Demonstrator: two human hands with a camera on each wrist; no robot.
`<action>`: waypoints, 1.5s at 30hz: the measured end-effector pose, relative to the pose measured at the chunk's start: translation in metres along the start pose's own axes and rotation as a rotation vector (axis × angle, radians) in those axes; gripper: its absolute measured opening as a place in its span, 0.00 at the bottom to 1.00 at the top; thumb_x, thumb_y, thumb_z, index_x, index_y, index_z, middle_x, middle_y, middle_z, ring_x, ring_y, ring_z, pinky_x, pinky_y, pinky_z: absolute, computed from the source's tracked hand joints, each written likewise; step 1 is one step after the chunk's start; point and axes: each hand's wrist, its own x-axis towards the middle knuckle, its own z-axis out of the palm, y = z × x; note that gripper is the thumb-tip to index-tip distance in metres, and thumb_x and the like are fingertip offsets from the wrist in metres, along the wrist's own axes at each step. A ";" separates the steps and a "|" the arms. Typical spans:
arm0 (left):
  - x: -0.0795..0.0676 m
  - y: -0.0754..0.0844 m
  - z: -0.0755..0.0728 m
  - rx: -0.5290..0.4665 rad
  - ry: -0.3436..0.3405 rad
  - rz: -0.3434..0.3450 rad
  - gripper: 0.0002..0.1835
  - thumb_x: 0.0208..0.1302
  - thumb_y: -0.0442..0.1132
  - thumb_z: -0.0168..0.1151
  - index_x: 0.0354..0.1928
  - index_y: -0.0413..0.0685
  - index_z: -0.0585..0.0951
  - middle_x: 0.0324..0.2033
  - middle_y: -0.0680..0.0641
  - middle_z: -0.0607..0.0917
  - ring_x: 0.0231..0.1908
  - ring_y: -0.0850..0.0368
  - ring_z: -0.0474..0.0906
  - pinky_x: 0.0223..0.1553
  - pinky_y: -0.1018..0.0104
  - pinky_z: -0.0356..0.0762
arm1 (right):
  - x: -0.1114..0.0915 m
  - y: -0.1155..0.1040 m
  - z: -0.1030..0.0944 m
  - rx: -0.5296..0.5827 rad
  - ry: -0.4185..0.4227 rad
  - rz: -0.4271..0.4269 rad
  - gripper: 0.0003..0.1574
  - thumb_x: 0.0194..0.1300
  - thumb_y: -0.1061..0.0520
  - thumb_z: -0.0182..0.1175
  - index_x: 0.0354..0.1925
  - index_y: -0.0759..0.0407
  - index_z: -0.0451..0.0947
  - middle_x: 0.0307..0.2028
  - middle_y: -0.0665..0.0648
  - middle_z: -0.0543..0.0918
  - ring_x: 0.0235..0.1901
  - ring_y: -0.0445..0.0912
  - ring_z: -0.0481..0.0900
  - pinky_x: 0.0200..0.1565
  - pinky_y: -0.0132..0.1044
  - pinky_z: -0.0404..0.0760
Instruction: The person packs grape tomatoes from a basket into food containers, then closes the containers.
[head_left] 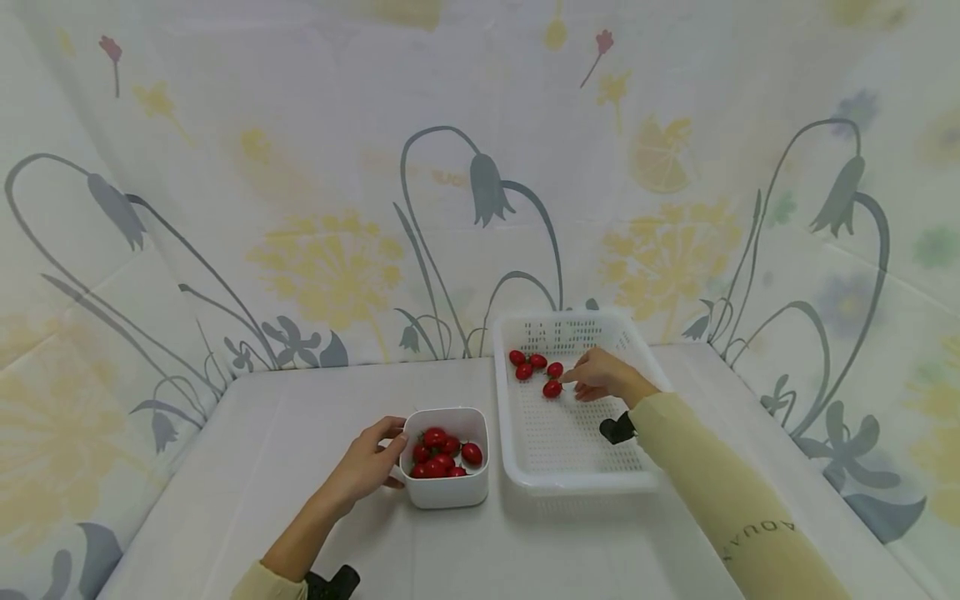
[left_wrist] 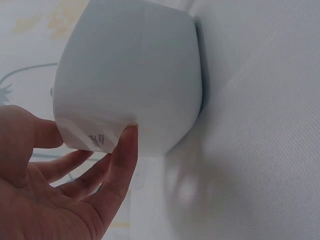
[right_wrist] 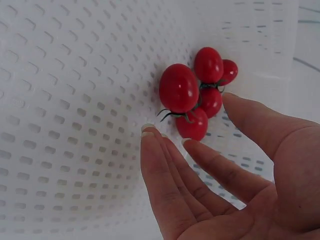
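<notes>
My left hand holds the left side of a small white box, thumb at its rim and fingertips against the outer wall. In the left wrist view a finger presses the box's side near small printed marks. Several cherry tomatoes lie inside the box. Over a white perforated basket, my right hand reaches in from the right, with nothing between thumb and fingers. Its fingertips are close to several cherry tomatoes with green stems, gathered toward the basket's far left.
Box and basket stand side by side on a white-covered table. Behind it hangs a flower-printed cloth. Dark wrist straps with cameras show at both sleeves. The basket's raised rim lies between its tomatoes and the box.
</notes>
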 end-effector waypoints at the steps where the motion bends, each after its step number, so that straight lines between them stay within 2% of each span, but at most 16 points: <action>1: 0.000 0.000 0.000 0.002 0.000 -0.001 0.17 0.78 0.37 0.52 0.64 0.40 0.75 0.60 0.35 0.79 0.42 0.46 0.82 0.31 0.56 0.89 | 0.002 0.001 0.001 0.008 0.003 0.010 0.30 0.69 0.57 0.65 0.59 0.78 0.70 0.33 0.64 0.82 0.27 0.47 0.85 0.38 0.39 0.89; 5: 0.000 0.000 0.000 0.005 -0.003 -0.001 0.17 0.78 0.37 0.53 0.64 0.40 0.75 0.60 0.35 0.79 0.41 0.47 0.82 0.32 0.55 0.89 | 0.009 0.003 0.007 0.022 0.023 0.048 0.26 0.67 0.57 0.67 0.53 0.74 0.72 0.32 0.64 0.83 0.24 0.46 0.84 0.35 0.38 0.89; 12: 0.001 0.000 0.002 -0.003 -0.008 0.003 0.17 0.77 0.36 0.53 0.63 0.40 0.76 0.59 0.36 0.79 0.41 0.47 0.83 0.31 0.55 0.89 | 0.020 0.003 0.019 -0.034 0.096 0.085 0.21 0.66 0.55 0.69 0.45 0.71 0.76 0.27 0.61 0.80 0.22 0.47 0.83 0.30 0.38 0.88; 18: 0.001 0.000 0.003 -0.003 -0.008 0.007 0.17 0.77 0.37 0.53 0.63 0.41 0.76 0.58 0.37 0.80 0.41 0.46 0.83 0.30 0.55 0.89 | 0.031 0.002 0.026 -0.078 0.133 0.090 0.16 0.63 0.58 0.71 0.40 0.68 0.77 0.26 0.59 0.79 0.21 0.45 0.80 0.33 0.38 0.89; 23: 0.000 0.001 0.003 0.001 -0.009 0.004 0.17 0.77 0.37 0.53 0.63 0.41 0.76 0.59 0.37 0.80 0.41 0.47 0.83 0.31 0.55 0.89 | 0.030 -0.002 0.033 -0.075 0.113 0.045 0.15 0.61 0.64 0.72 0.41 0.70 0.78 0.29 0.61 0.83 0.26 0.47 0.84 0.37 0.41 0.90; 27: -0.001 0.002 0.003 0.005 -0.006 0.002 0.17 0.77 0.37 0.53 0.63 0.40 0.76 0.59 0.36 0.80 0.41 0.47 0.83 0.31 0.55 0.89 | 0.026 -0.007 0.037 -0.060 0.066 -0.006 0.18 0.61 0.68 0.70 0.47 0.74 0.77 0.37 0.65 0.85 0.34 0.50 0.87 0.39 0.43 0.90; 30: -0.001 0.002 0.003 0.007 -0.002 0.001 0.17 0.78 0.37 0.53 0.63 0.40 0.76 0.59 0.36 0.79 0.42 0.46 0.83 0.31 0.55 0.89 | 0.023 -0.010 0.040 -0.069 0.042 -0.035 0.19 0.61 0.67 0.70 0.49 0.74 0.78 0.40 0.66 0.85 0.36 0.50 0.88 0.41 0.43 0.90; 36: -0.001 0.002 0.002 0.010 0.002 -0.004 0.17 0.78 0.37 0.52 0.63 0.40 0.76 0.60 0.35 0.79 0.42 0.46 0.83 0.31 0.56 0.89 | 0.007 -0.019 0.037 -0.066 -0.006 -0.128 0.18 0.64 0.64 0.69 0.49 0.74 0.79 0.40 0.64 0.86 0.32 0.48 0.87 0.44 0.43 0.89; 45: 0.000 0.000 0.000 0.009 0.008 -0.005 0.18 0.78 0.37 0.52 0.64 0.40 0.75 0.60 0.35 0.79 0.41 0.48 0.83 0.31 0.56 0.89 | -0.013 -0.029 0.029 -0.003 -0.102 -0.247 0.20 0.66 0.64 0.67 0.52 0.75 0.79 0.38 0.65 0.88 0.34 0.51 0.89 0.49 0.47 0.88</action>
